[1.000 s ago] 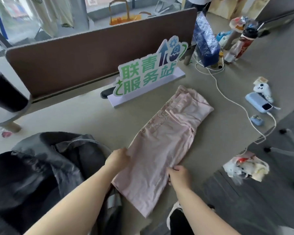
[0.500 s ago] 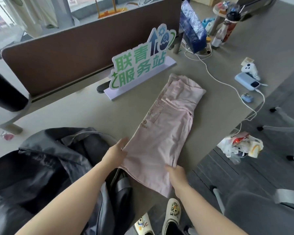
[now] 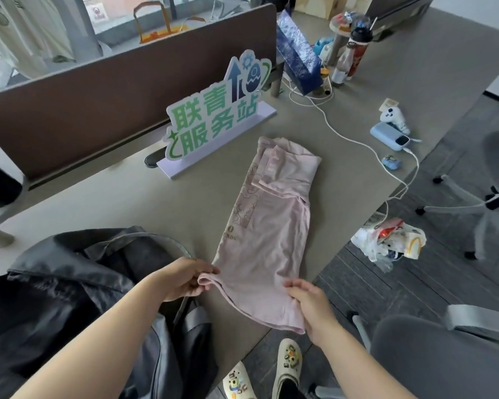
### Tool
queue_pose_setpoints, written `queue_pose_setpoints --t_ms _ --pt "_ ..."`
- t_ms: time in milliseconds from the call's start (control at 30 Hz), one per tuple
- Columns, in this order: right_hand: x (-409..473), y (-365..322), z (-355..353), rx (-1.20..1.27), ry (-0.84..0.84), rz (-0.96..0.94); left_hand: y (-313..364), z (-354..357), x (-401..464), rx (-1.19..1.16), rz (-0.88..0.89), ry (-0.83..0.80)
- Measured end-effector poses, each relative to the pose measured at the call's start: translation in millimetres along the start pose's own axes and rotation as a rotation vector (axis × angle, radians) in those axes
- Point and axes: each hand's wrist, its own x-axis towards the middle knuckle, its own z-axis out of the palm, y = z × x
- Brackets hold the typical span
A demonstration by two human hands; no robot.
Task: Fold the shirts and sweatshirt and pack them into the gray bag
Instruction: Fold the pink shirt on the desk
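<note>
Head view. Pink shirt [image 3: 271,226] laid on the worktop [image 3: 415,67] as a long narrow fold, near hem overhanging the worktop edge, collar end far beyond both grips. Left hand [image 3: 185,279] clamped on the near left corner of the hem, fingers curled round a bunched edge. Right hand [image 3: 310,300] set on the near right corner, thumb on top and fingers seemingly under the cloth, judged a pinch. Gray bag [image 3: 84,283] slumped open just left of the left grip, mouth upward. Green sign [image 3: 213,116] and white cable [image 3: 343,133] well beyond the grips.

Handling, as a judgement: fabric light, soft and limp, prone to sag between two holds and to lose its fold if lifted by one corner. Best taken at both hem corners, as here, and carried toward the collar end.
</note>
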Motion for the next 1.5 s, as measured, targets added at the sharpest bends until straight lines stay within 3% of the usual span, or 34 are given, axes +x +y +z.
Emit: queue_pose_setpoints --t_ms 133,267,333,400,667,800,900,1000,1133,1233,1300,1367,1433,1500 --pt "18.1 -38.5 -4.8 0.301 -0.037 0.212 28.7 8.2 16.2 -0.336 -0.003 0.039" --pt "57.9 -69.4 -10.6 0.543 -0.023 0.212 67.1 22.8 39.1 -0.523 0.076 0.083" --pt "78.3 -76.3 -12.2 0.683 -0.019 0.178 81.3 28.9 53.6 -0.556 0.094 0.085" --pt "96.3 -74.4 -14.5 0.707 -0.007 0.149 87.2 35.9 65.9 -0.422 0.086 0.142" --pt "114.2 -58.8 -7.5 -0.192 0.168 -0.044 78.1 44.7 89.7 0.552 0.257 0.573" --pt "113.5 -61.0 -3.5 -0.712 0.213 -0.075 72.4 41.2 89.1 0.693 0.144 0.693" --pt "110.7 -62.4 -2.8 -0.786 0.249 -0.123 70.3 39.8 90.3 0.726 0.117 0.622" --pt "107.8 -57.2 -6.5 -0.682 0.359 -0.19 69.5 37.2 90.0 0.693 0.239 0.634" --pt "103.6 -50.4 -11.3 -0.74 0.374 -0.168 64.4 33.5 88.0 0.625 0.31 0.622" --pt "95.0 -50.9 -9.4 -0.767 0.401 -0.34 55.9 30.8 83.6 0.755 0.388 0.664" --pt "90.3 -49.2 -6.2 -0.813 0.301 -0.541 47.9 28.5 79.3 0.959 0.538 0.683" --pt "87.9 -43.1 -4.5 -0.93 0.139 -0.675 38.6 27.4 75.4 1.135 0.664 0.562" --pt "87.6 -34.5 -4.2 -1.105 0.013 -0.666 29.0 27.1 74.8 1.292 0.667 0.42" --pt "85.8 -25.2 -4.4 -1.204 -0.007 -0.642 21.6 27.0 78.1 1.362 0.665 0.39"
